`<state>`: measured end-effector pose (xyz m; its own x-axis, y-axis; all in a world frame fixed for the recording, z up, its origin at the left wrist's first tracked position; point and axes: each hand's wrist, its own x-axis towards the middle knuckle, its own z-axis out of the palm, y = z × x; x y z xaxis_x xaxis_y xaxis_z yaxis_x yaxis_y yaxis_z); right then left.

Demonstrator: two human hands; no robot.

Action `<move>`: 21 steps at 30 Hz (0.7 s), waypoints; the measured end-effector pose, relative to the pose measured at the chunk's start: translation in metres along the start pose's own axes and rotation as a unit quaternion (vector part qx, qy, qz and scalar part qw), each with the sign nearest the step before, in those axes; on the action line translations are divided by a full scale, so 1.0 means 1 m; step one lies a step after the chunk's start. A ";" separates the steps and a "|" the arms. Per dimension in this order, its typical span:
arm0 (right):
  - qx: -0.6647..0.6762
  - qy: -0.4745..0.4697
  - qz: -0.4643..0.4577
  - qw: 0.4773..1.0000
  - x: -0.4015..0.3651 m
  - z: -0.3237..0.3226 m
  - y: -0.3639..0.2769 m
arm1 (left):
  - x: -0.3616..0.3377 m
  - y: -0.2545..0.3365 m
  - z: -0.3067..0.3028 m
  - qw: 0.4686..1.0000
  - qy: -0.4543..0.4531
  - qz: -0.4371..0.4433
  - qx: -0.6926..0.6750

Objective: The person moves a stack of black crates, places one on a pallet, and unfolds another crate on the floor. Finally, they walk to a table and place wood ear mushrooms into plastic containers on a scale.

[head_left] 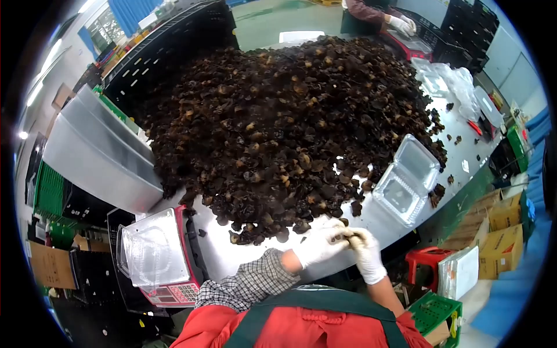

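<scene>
My left hand (322, 243), in a white glove with a checked sleeve above it, meets my right hand (366, 255), also gloved in white, at the table's near edge. The fingers of both are closed round a small dark wood ear mushroom (347, 234), mostly hidden by the gloves. Just beyond them rises a big heap of dark brown wood ear mushrooms (284, 127). To the right of my hands, an open clear plastic clamshell box (400, 194) lies on the metal table (223, 261).
On the left stands a red scale (174, 293) with a clear plastic box (154, 249) on it. Behind it lean nested grey bins (98, 156). Plastic bags (458, 87) lie at the far right. A co-worker's gloved hand (401, 25) is over another scale (415, 46). A red stool (426, 267) stands below.
</scene>
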<state>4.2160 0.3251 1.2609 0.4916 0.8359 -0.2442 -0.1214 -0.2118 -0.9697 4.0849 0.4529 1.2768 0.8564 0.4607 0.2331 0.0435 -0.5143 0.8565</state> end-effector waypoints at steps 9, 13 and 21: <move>-0.650 0.284 -0.098 0.698 -0.055 -0.224 0.087 | 0.044 -0.097 -0.158 0.879 0.235 -0.149 0.387; -0.259 0.257 -0.042 0.930 -0.019 -0.138 0.022 | 0.029 -0.122 -0.141 0.845 0.100 -0.348 0.393; -0.433 -0.085 -0.394 0.807 0.114 0.069 -0.028 | -0.020 -0.094 -0.107 0.883 0.130 -0.237 0.385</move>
<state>4.2157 0.4618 1.2600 -0.0114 0.9257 0.3781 0.8545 0.2054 -0.4772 4.0088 0.5691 1.2409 0.5059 0.8547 0.1165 0.7870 -0.5127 0.3432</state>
